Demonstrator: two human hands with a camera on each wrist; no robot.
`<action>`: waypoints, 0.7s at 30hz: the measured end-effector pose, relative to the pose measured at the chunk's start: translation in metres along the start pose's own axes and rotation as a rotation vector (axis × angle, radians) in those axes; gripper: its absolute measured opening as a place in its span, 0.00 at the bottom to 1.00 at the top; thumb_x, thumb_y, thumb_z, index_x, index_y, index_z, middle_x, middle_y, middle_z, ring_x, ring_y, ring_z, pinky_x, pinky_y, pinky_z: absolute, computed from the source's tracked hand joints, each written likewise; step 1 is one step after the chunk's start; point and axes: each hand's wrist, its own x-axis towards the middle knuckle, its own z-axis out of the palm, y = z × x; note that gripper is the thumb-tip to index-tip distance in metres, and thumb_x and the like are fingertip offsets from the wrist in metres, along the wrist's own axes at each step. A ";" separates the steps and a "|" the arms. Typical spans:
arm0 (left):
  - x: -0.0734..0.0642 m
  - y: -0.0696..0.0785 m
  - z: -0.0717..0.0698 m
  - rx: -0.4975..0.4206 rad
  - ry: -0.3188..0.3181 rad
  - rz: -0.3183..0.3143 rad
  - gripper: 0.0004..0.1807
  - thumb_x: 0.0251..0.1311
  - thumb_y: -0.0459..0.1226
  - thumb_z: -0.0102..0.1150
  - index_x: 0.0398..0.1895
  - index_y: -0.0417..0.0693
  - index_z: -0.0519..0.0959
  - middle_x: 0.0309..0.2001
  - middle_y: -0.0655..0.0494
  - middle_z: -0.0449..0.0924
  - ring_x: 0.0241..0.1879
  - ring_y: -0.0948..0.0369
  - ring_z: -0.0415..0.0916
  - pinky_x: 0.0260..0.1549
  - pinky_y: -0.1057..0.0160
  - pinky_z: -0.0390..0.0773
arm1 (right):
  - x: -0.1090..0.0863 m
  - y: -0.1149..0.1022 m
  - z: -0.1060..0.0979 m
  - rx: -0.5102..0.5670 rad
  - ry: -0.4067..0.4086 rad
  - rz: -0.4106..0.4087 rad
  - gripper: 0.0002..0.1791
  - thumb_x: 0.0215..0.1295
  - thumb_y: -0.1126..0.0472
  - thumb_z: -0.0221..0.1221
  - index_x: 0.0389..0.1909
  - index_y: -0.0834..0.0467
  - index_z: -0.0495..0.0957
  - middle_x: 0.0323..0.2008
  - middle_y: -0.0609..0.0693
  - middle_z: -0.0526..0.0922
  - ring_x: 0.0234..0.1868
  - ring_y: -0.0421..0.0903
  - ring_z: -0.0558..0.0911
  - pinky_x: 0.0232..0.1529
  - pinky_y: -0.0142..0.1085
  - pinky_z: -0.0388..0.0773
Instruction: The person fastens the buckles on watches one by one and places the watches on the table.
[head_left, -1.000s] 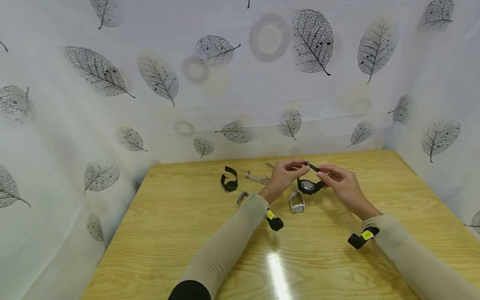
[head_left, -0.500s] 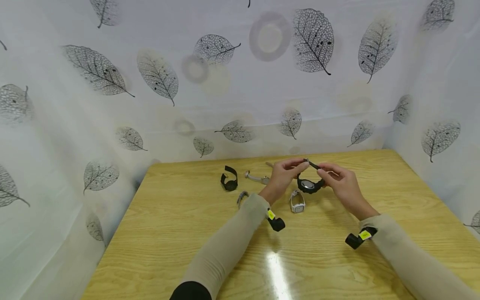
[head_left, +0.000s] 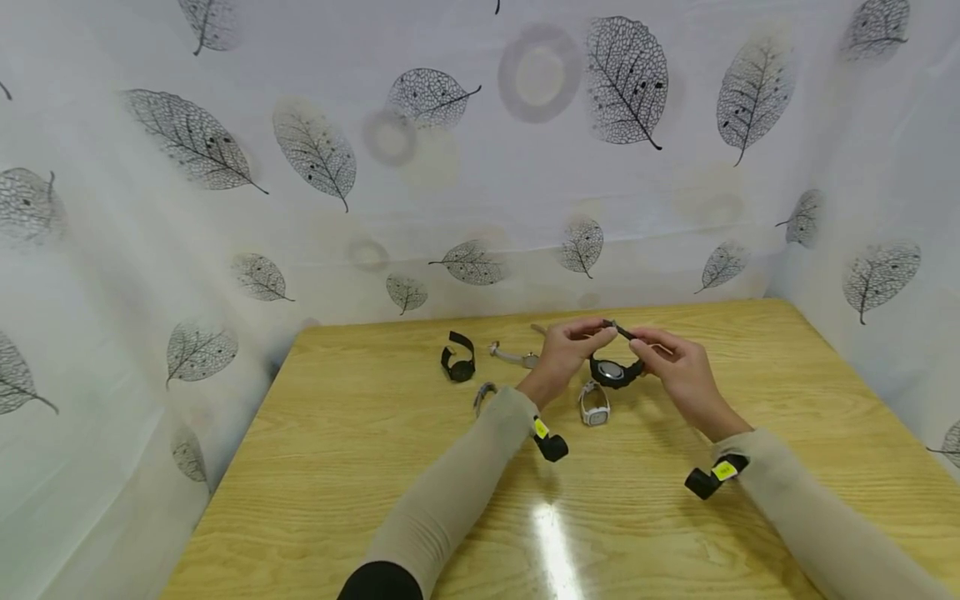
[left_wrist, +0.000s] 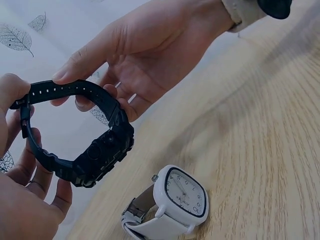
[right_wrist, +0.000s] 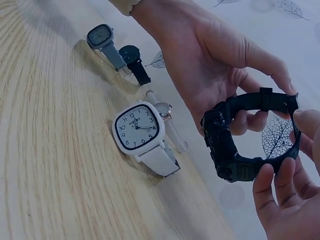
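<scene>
Both hands hold a chunky black sports watch [head_left: 613, 372] above the table, its strap bent round into a loop. My left hand [head_left: 558, 357] pinches the buckle end between thumb and fingers. On the other strap half, the one with holes, the thumb and fingers of my right hand [head_left: 686, 371] have their grip. In the left wrist view the perforated strap [left_wrist: 60, 90] meets the buckle near the left thumb; whether it is fastened I cannot tell. Below the held watch, a white square-faced watch [head_left: 596, 417] stands on the table with its strap looped.
Left of the hands lie a black watch [head_left: 462, 371] with its strap raised, a slim pale watch [head_left: 510, 357] and a grey watch [head_left: 485, 395], partly behind my left arm. The wooden table [head_left: 337, 500] meets a leaf-print curtain [head_left: 480, 183] at its back.
The black sports watch and my right hand have shifted slightly left. My left hand stays nearly in place, and both hands keep their hold on the strap.
</scene>
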 end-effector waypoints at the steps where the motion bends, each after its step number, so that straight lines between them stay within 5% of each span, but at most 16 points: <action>1: 0.000 0.000 0.000 -0.003 -0.001 -0.001 0.17 0.64 0.43 0.72 0.55 0.50 0.87 0.45 0.61 0.86 0.44 0.65 0.81 0.60 0.37 0.75 | 0.000 0.000 0.000 -0.003 0.001 0.002 0.23 0.75 0.58 0.61 0.64 0.67 0.77 0.55 0.44 0.83 0.48 0.36 0.85 0.37 0.30 0.85; 11: 0.000 -0.003 -0.002 0.047 -0.064 0.009 0.14 0.65 0.43 0.71 0.51 0.49 0.88 0.44 0.62 0.86 0.45 0.65 0.82 0.61 0.45 0.77 | 0.001 0.000 0.005 -0.003 0.010 0.004 0.22 0.75 0.59 0.61 0.63 0.67 0.78 0.50 0.46 0.84 0.41 0.38 0.84 0.35 0.30 0.84; 16: 0.000 0.000 -0.001 0.033 -0.054 0.016 0.15 0.64 0.44 0.72 0.51 0.50 0.88 0.44 0.62 0.85 0.46 0.65 0.81 0.61 0.41 0.76 | 0.002 0.001 0.006 0.028 0.011 0.004 0.21 0.76 0.58 0.60 0.64 0.65 0.78 0.53 0.50 0.82 0.44 0.38 0.84 0.35 0.31 0.84; 21: 0.002 0.009 -0.001 0.020 -0.008 0.038 0.15 0.64 0.44 0.72 0.52 0.50 0.88 0.45 0.63 0.85 0.42 0.65 0.79 0.48 0.58 0.83 | 0.000 0.002 0.005 0.047 0.000 0.003 0.21 0.77 0.59 0.59 0.65 0.63 0.75 0.51 0.54 0.79 0.42 0.40 0.83 0.37 0.31 0.84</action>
